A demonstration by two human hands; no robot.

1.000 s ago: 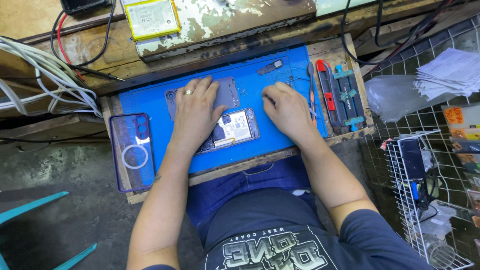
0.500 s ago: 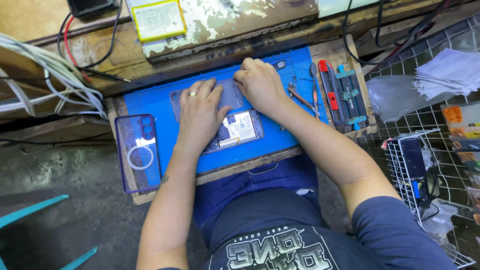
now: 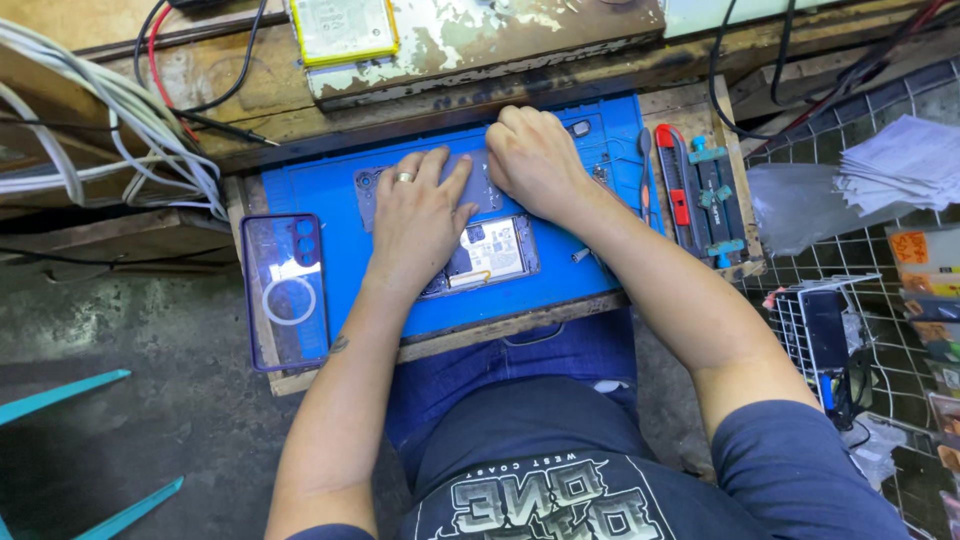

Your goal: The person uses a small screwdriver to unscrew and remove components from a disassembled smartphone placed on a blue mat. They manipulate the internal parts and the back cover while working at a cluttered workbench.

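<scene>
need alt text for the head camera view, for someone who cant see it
Seen from above, a person's left hand presses on an opened phone on a blue work mat, while the right hand rests at the phone's top edge. A clear purple phone case lies to the left.

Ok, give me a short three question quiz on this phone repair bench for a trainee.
1. True or false: the left hand lies flat on the opened phone.
2. Where is the clear phone case? A) left edge of the blue mat B) under the right hand C) in the wire basket
3. Which finger ornament shows on the left hand?

Key: 1 true; 2 A; 3 a ring.
</scene>
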